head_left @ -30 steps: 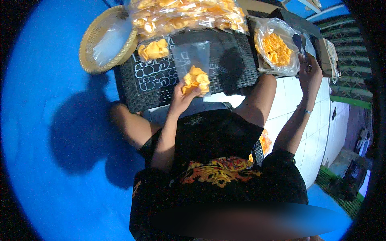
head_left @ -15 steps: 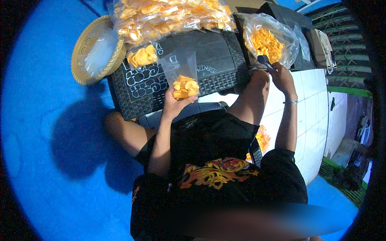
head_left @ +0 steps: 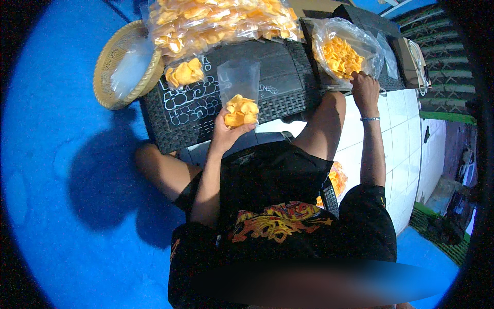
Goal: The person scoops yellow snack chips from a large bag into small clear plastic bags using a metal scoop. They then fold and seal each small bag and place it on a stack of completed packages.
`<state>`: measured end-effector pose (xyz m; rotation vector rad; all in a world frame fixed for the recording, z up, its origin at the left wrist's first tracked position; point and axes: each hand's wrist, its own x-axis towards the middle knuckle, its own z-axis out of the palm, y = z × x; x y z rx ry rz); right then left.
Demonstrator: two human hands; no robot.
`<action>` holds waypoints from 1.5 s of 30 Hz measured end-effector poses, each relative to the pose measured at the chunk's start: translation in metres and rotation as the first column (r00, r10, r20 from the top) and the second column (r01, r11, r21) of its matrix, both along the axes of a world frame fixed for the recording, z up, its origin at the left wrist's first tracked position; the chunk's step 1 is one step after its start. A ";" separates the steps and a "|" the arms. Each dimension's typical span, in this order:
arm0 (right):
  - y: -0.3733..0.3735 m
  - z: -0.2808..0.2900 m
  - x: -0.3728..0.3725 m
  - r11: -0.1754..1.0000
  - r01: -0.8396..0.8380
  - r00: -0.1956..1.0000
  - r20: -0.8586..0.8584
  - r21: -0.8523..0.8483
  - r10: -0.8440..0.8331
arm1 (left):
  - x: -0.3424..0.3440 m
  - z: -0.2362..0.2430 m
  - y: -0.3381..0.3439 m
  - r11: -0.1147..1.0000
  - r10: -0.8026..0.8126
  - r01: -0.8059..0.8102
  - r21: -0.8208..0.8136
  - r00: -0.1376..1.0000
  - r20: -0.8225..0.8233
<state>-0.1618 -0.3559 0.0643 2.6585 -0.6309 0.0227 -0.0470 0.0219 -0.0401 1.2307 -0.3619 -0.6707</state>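
Note:
My left hand [head_left: 228, 135] is closed around the bottom of a clear plastic bag [head_left: 239, 74]. Orange-yellow chips [head_left: 241, 112] fill its lower part, and its open top stands up over the dark woven table [head_left: 280, 103]. At the right, my right hand [head_left: 364, 91] has its fingers closed at the near edge of a large open plastic bag [head_left: 371, 54] full of loose chips [head_left: 339, 55]. What those fingers grip is hidden behind the hand. A small filled bag of chips [head_left: 185, 73] lies on the table, left of the bag I hold.
Many filled chip bags [head_left: 221, 26] are piled along the table's far side. A wicker basket [head_left: 100, 69] with clear empty bags [head_left: 128, 72] stands at the left. Another orange package [head_left: 337, 177] lies by my right thigh. A cardboard box [head_left: 411, 64] is at the far right.
My right hand has moved up to the large bag's near edge; the dark tool it held no longer shows clearly. The left hand and its bag have shifted slightly right.

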 end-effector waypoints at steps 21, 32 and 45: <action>0.047 0.070 -0.007 0.963 -0.219 0.940 0.298 0.155 0.166 | -0.001 -0.001 -0.003 0.995 0.006 -0.020 0.094 0.990 0.144; 0.118 0.146 0.014 0.777 -0.629 0.762 0.176 -0.030 0.623 | 0.003 -0.001 0.005 0.983 -0.161 0.147 0.108 0.978 0.136; 0.135 0.130 0.040 0.455 -0.862 0.486 -0.111 -0.224 0.867 | 0.001 0.006 0.010 0.983 -0.172 0.160 0.090 0.975 0.142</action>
